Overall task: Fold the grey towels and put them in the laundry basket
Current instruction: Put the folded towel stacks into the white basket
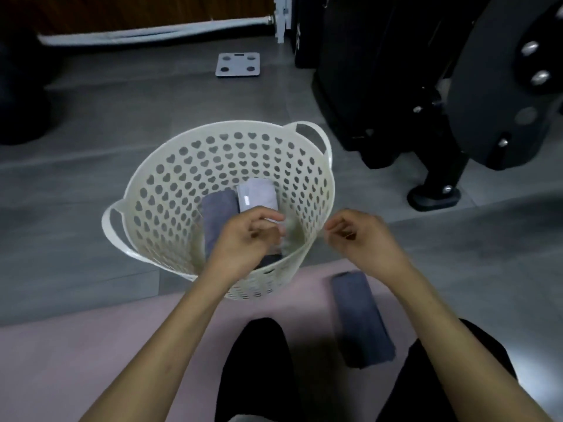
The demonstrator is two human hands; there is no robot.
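A cream laundry basket (158, 190) with heart-shaped holes stands on the floor in front of me. Inside it lie a folded dark grey towel (217, 214), a folded light grey towel (259, 194) and a darker piece (269, 259) near the front wall. My left hand (243, 239) hovers over the basket's inside with loosely curled fingers and holds nothing that I can make out. My right hand (362, 236) hangs just outside the right rim, fingers loosely curled and empty. Another folded dark grey towel (361, 318) lies on the pink mat (91, 345) to my right.
My black-clad knees (259, 370) rest on the pink mat below the basket. Black gym equipment (426, 86) stands close at the right rear. A grey bathroom scale (238, 64) lies on the grey floor behind the basket. A dark round object (18, 95) sits far left.
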